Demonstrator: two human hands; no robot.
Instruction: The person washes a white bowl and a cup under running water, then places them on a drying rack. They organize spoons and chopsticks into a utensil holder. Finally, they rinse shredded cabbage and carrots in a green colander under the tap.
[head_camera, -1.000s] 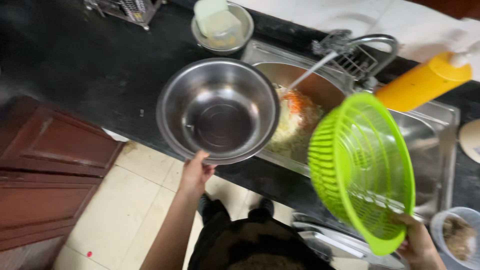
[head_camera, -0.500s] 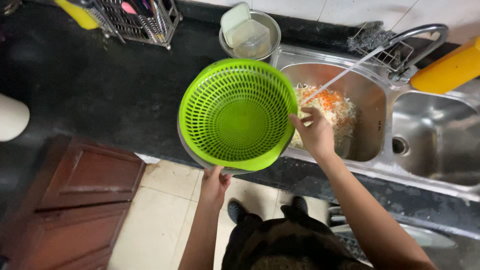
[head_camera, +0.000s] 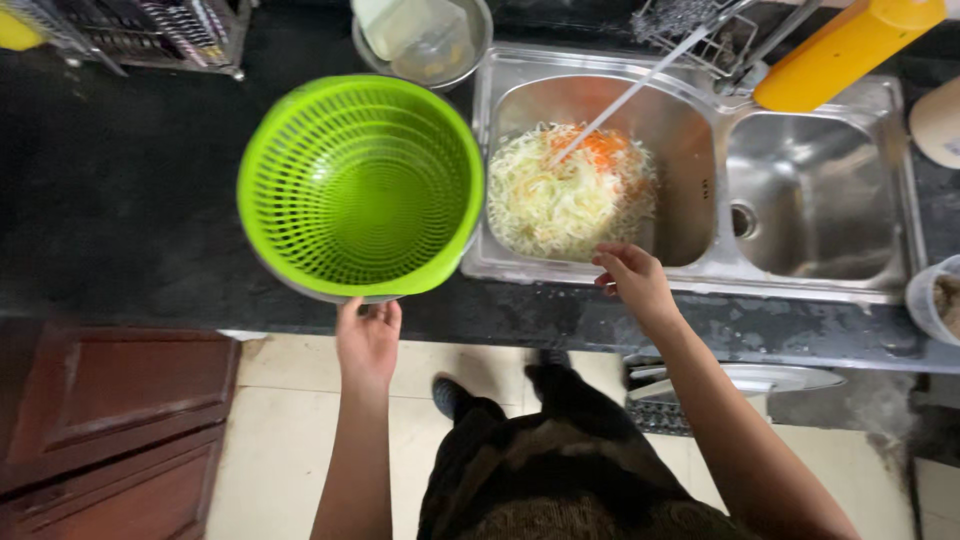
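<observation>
A lime-green plastic colander (head_camera: 360, 185) rests inside a steel bowl whose rim (head_camera: 300, 290) shows just beneath it, on the black counter. My left hand (head_camera: 367, 335) grips the near edge of that bowl and colander. My right hand (head_camera: 632, 280) hovers free over the front edge of the left sink basin (head_camera: 680, 190), fingers loosely curled, holding nothing. The basin holds a heap of shredded cabbage with carrot (head_camera: 565, 190), and a thin white stick (head_camera: 625, 95) leans into it.
The right sink basin (head_camera: 820, 200) lies beside it. An orange bottle (head_camera: 845, 45) lies at the back right, a steel bowl with a plastic tub (head_camera: 420, 40) at the back, a wire rack (head_camera: 130, 35) at the back left. A wooden cabinet door (head_camera: 110, 400) stands below.
My right hand set the green colander into the steel bowl, let go, and moved right toward the sink. My left hand kept hold of the bowl's near rim.
</observation>
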